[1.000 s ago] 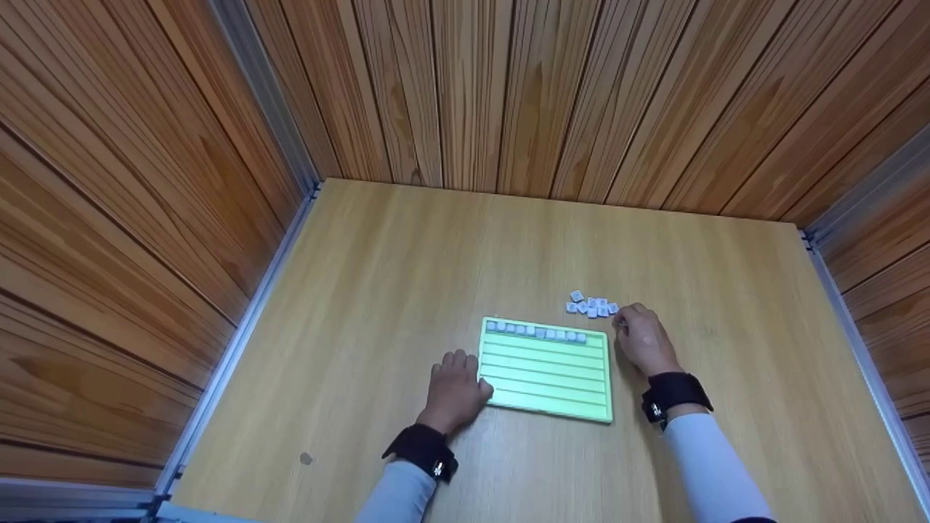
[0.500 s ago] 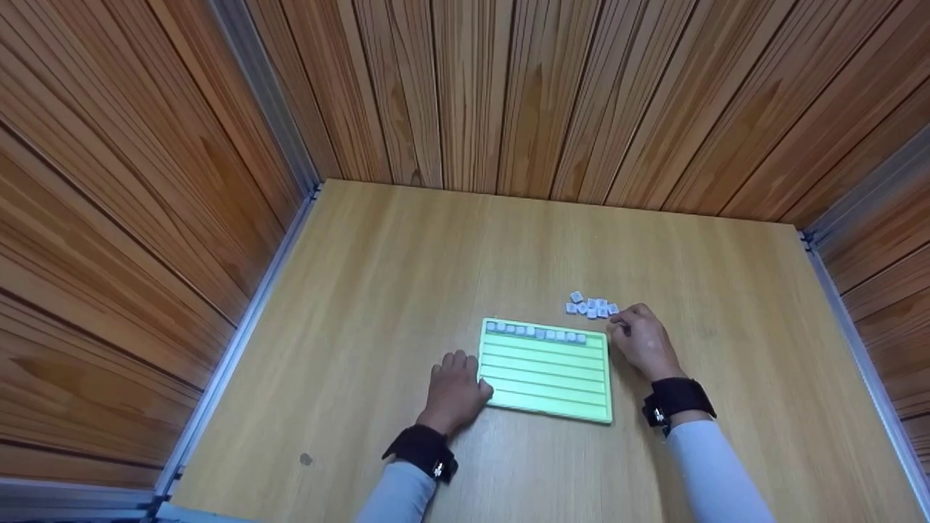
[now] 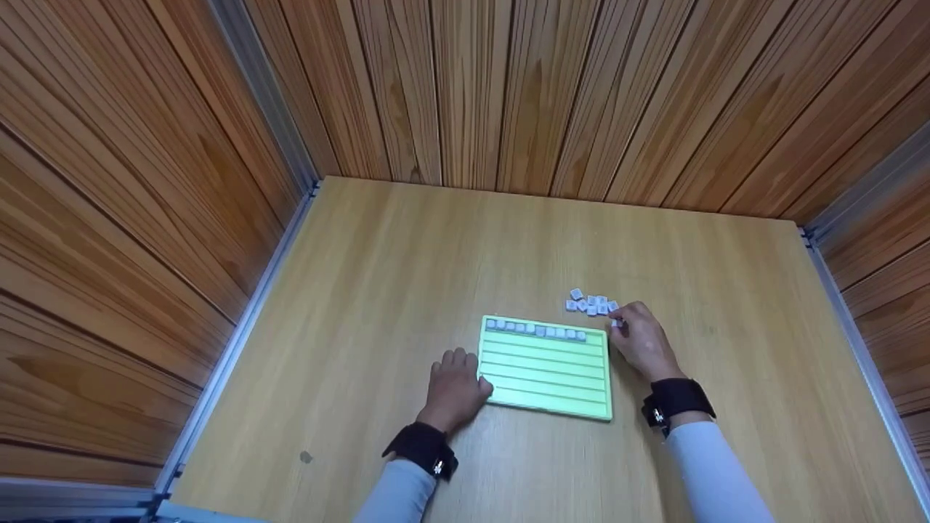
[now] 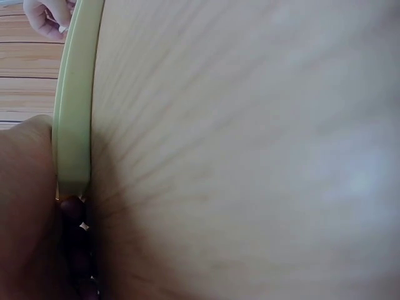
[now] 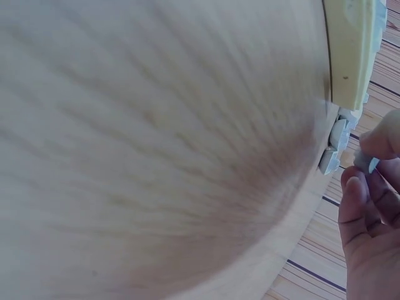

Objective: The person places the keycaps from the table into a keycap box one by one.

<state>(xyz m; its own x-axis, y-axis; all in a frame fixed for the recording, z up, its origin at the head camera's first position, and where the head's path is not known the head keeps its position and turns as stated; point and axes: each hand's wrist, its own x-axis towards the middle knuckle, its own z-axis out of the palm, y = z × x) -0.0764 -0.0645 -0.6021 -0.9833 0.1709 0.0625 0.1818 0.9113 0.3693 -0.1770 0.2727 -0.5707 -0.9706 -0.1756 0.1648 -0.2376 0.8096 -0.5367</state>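
A light-green ridged tray lies on the table, with a row of small white cubes along its far groove. Beside the tray's left edge, my left hand rests with its fingers pointing forward and its thumb over the rim. Just off the far right corner, my right hand pinches one small white cube between thumb and fingertips. Close by, several loose white cubes lie in a cluster behind the tray; markings show on their top faces, too small to read.
The wooden table is bordered by wood-plank walls at the back and sides. Metal frame rails run along its sides. A small dark spot marks the tabletop at front left.
My right hand has shifted slightly left, toward the tray's corner, and a cube now shows at its fingertips. The left hand and the tray stay in place.
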